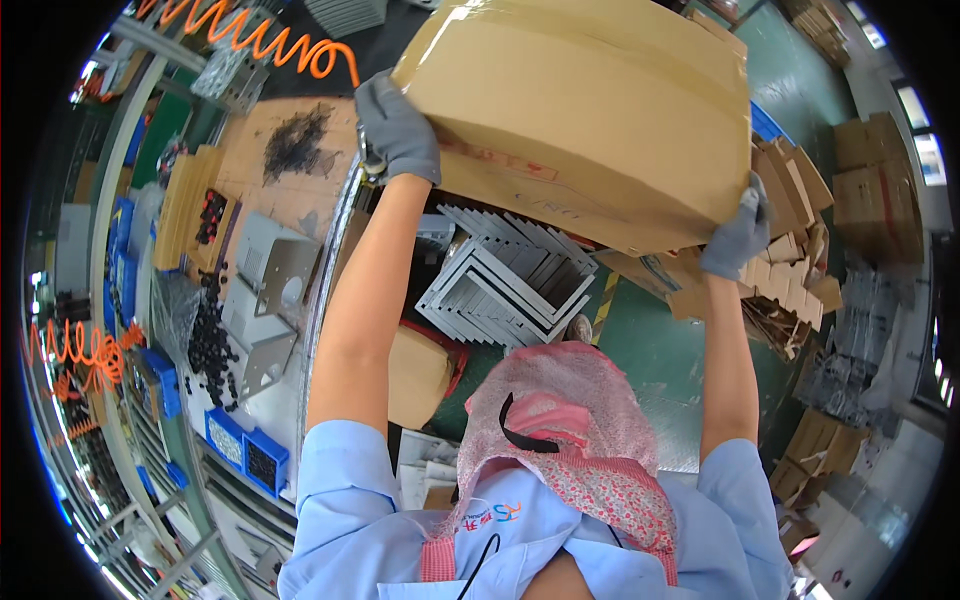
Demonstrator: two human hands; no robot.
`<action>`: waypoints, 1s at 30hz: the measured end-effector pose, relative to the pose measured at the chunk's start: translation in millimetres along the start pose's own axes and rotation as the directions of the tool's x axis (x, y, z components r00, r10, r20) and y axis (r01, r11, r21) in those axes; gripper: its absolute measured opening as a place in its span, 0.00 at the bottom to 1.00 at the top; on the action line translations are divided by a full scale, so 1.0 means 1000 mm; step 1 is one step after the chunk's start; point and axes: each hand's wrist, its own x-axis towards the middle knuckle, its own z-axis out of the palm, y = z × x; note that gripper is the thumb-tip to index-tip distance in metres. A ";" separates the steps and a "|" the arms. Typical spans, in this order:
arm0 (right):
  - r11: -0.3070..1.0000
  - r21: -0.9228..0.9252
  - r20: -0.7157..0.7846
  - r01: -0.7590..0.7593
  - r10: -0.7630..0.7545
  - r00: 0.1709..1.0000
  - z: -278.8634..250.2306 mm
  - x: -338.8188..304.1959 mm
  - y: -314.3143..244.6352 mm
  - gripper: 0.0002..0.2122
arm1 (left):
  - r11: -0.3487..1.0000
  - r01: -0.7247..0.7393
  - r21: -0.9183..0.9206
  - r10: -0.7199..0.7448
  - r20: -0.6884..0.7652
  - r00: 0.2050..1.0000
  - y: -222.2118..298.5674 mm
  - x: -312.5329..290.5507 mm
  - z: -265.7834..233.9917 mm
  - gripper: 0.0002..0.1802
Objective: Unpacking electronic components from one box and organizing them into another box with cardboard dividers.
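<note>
left hand (398,130) and right hand (737,236) grasp the box (590,110) at the frame's top, apparently lifted, not yet set down

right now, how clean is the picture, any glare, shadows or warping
In the head view, fisheye warping bows the workbench edge and leaves the corners black; in the head view, the window panes at right look washed out, and glare streaks the upper-left edge of the carton; also in the head view, the carton's near side is shaded darker than its top, its markings soft.
</note>
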 end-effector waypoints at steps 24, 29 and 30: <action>0.929 -0.271 0.026 0.252 -0.255 0.967 0.006 0.013 0.017 0.16 | 0.884 -0.173 0.435 0.089 0.207 0.974 0.018 -0.002 0.004 0.28; 0.951 -0.250 0.067 0.181 -0.170 0.983 0.015 0.001 0.013 0.14 | 0.697 -0.189 0.691 0.121 0.147 0.982 0.035 -0.044 0.010 0.32; 0.955 -0.245 0.067 0.168 -0.157 0.985 0.009 0.003 0.012 0.14 | 0.711 -0.137 0.689 0.080 0.115 0.990 0.037 -0.052 0.023 0.32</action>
